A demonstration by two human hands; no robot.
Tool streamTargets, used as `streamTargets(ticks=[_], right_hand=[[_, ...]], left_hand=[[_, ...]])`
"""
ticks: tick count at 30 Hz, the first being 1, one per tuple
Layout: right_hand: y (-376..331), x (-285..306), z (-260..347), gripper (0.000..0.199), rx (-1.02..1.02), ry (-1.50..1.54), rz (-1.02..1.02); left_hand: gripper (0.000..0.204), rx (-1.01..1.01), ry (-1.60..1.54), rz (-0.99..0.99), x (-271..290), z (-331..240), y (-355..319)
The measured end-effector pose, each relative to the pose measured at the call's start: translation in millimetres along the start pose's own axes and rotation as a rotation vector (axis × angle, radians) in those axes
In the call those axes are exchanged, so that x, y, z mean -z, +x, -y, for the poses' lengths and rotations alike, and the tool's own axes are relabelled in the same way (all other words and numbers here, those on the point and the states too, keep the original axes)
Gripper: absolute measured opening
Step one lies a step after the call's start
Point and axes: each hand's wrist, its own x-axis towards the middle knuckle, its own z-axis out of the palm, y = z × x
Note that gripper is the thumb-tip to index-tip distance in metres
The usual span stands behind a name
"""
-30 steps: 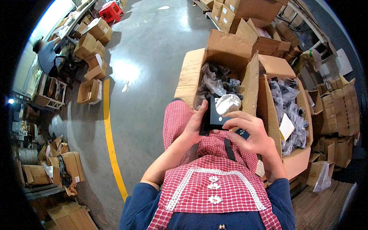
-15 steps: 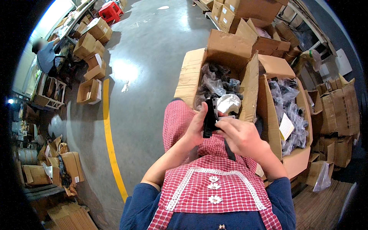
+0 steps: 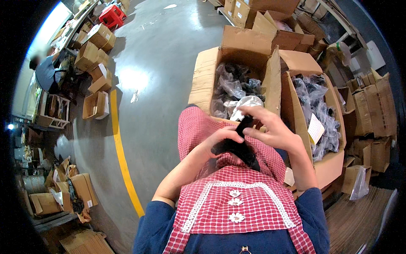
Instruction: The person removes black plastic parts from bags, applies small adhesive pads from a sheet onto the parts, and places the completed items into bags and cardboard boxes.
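Note:
Above my lap I hold a black branching part [image 3: 237,148], apparently of plastic, whose arms point in several directions. My left hand [image 3: 223,137] is closed on its left side, with the thumb over the top. My right hand [image 3: 272,129] has its thumb and fingers around the part's upper arm. Just beyond the hands stands an open cardboard box [image 3: 205,74] with black parts in clear plastic bags [image 3: 230,84]. A crumpled white wrapping [image 3: 249,101] lies at its near end. What kind of part I hold is not plain to see.
Right of that box stands a second open carton [image 3: 334,167] with bagged parts and a dotted card [image 3: 316,129]. Stacked cartons [image 3: 372,114] line the right. A yellow line [image 3: 120,156] crosses the floor at left. Far left, a person [image 3: 46,72] sits beside boxes and a red stool [image 3: 112,16].
The black part has gone from upright to spread out and tilted, lower over my lap. My right hand has moved up to its upper arm. The white wrapping in the box shows more.

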Motion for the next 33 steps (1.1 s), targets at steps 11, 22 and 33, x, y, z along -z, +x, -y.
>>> streamTargets(ticks=[11, 22, 33], right_hand=[[-22, -16, -58, 0.019, -0.458, 1.192, -0.166], [-53, -34, -60, 0.025, -0.579, 1.401, -0.354], [-68, -46, -60, 0.029, -0.465, 1.412, -0.429]], left_hand=[[0.066, -0.117, -0.518, 0.290, -9, 2, 3], [0.039, -0.135, -0.015, -0.073, -30, 1, 7], [0.039, -0.195, -0.021, -0.183, -43, -3, 0]])
